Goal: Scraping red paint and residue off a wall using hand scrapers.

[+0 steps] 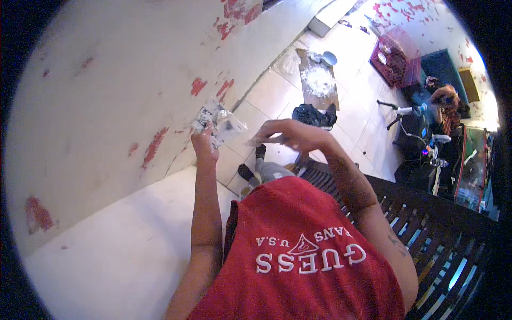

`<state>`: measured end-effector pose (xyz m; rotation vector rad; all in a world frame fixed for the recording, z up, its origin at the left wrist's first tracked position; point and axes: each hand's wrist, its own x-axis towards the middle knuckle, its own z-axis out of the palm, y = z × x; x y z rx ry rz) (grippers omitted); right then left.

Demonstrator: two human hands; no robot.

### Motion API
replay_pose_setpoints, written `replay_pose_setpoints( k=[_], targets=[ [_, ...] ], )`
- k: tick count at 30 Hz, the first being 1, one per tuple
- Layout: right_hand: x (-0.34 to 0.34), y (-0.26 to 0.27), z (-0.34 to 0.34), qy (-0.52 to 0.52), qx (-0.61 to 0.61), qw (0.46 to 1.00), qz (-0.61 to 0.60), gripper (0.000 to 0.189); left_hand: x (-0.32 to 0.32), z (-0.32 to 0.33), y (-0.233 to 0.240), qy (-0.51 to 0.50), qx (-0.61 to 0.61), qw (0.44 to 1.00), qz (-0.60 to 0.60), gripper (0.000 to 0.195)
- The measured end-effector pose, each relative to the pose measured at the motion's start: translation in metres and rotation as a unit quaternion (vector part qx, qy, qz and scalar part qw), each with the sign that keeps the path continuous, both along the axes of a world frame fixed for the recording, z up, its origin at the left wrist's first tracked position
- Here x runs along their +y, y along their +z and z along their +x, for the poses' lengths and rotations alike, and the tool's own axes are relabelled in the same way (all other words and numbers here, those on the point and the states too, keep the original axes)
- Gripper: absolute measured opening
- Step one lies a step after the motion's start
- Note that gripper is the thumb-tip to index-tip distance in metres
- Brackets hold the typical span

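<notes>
My left hand (205, 145) holds a printed sheet (206, 116), paper or plastic, smeared with white stuff. A lump of white paste (223, 117) lies on the sheet. To the right of it hovers my right hand (286, 134), slightly blurred, its fingers bent and pointing at the sheet without touching it; I see no tool in it. Left of both hands rises a pale wall (120, 100) with red patches where the surface differs.
On the tiled floor (264, 94) lies a board (330, 96) with white powder (318, 80) and a light blue scoop-like thing (329, 59). A black plastic bag (314, 116) sits by it. A dark slatted railing (432, 212) runs at right; another person (446, 98) is beyond.
</notes>
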<state>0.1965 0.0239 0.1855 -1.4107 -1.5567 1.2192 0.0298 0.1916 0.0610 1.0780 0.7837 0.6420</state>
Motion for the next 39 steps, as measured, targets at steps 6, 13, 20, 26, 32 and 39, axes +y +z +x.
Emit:
replay_pose_setpoints(
  k=[6,13,20,26,32,39],
  targets=[
    [-0.038,-0.052,0.034,-0.318,0.428,0.846,0.007,0.053,0.001,-0.025,-0.004,-0.030,-0.007,0.980,-0.198,0.030],
    [-0.012,-0.102,0.076,-0.352,0.388,0.824,0.217,0.042,0.004,-0.037,0.019,-0.047,-0.028,0.957,-0.286,0.039],
    [0.092,-0.173,0.077,-0.464,0.344,0.807,0.120,0.035,0.015,-0.057,-0.002,0.022,0.070,0.963,-0.259,0.028],
    [0.181,-0.197,0.052,-0.611,0.215,0.745,0.159,0.035,0.040,-0.101,-0.065,-0.013,0.076,0.927,-0.368,0.041],
    [0.191,-0.216,0.050,-0.657,0.144,0.711,0.204,0.041,0.053,-0.098,-0.080,-0.095,0.080,0.903,-0.412,0.030],
    [0.224,-0.179,0.032,-0.698,0.049,0.693,0.174,0.044,0.095,-0.118,-0.100,-0.146,0.125,0.898,-0.396,0.032]
  ],
)
